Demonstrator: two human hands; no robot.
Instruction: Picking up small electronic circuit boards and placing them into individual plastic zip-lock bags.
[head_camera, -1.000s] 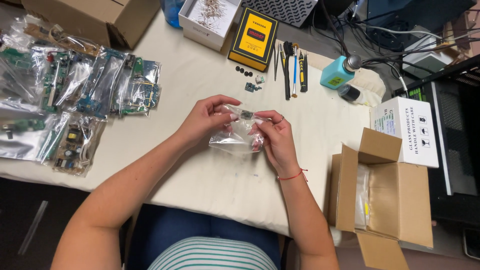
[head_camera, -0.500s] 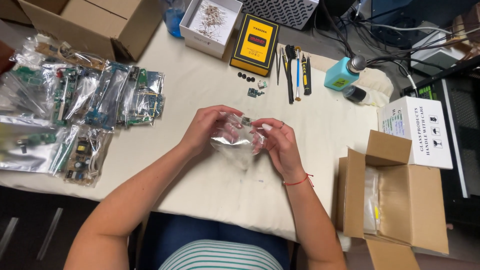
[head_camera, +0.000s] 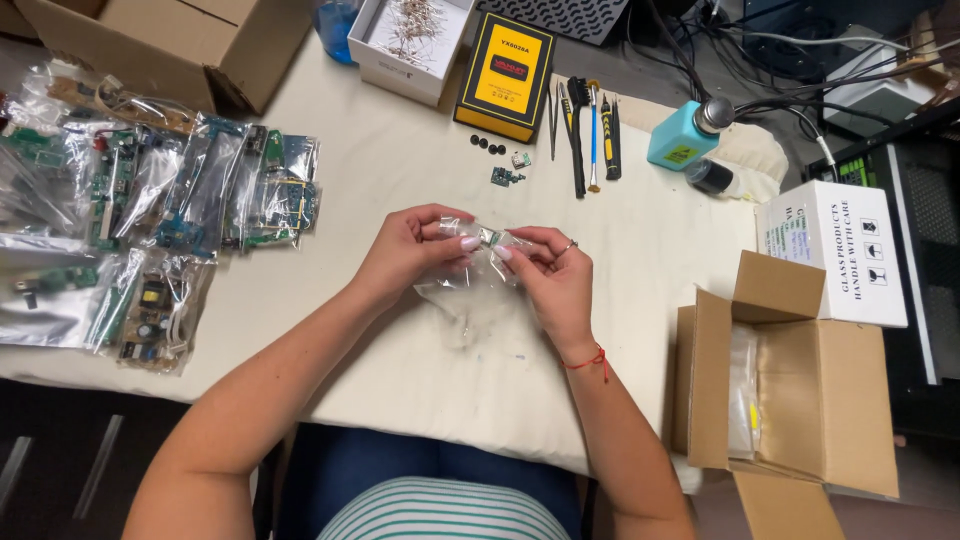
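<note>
Both of my hands hold a small clear plastic bag (head_camera: 470, 290) just above the cream table cover (head_camera: 400, 170). My left hand (head_camera: 412, 250) pinches the bag's top edge from the left. From the right, my right hand (head_camera: 550, 275) grips the same edge, fingertips close to the left hand's. A small greenish part (head_camera: 489, 237) shows at the bag's mouth between the fingertips. The bag hangs down crumpled below my fingers. A red string bracelet sits on my right wrist.
Several bagged circuit boards (head_camera: 150, 220) lie at the left. Behind are a brown box (head_camera: 170, 40), a white box of parts (head_camera: 410, 35), a yellow device (head_camera: 508, 75), hand tools (head_camera: 585, 125), tiny parts (head_camera: 505, 165) and a teal bottle (head_camera: 685, 135). An open carton (head_camera: 790, 380) and a white box (head_camera: 835, 250) stand right.
My hands and the bag stay together at the table's middle, fingers shifting slightly along the bag's top edge. The view has tilted a little.
</note>
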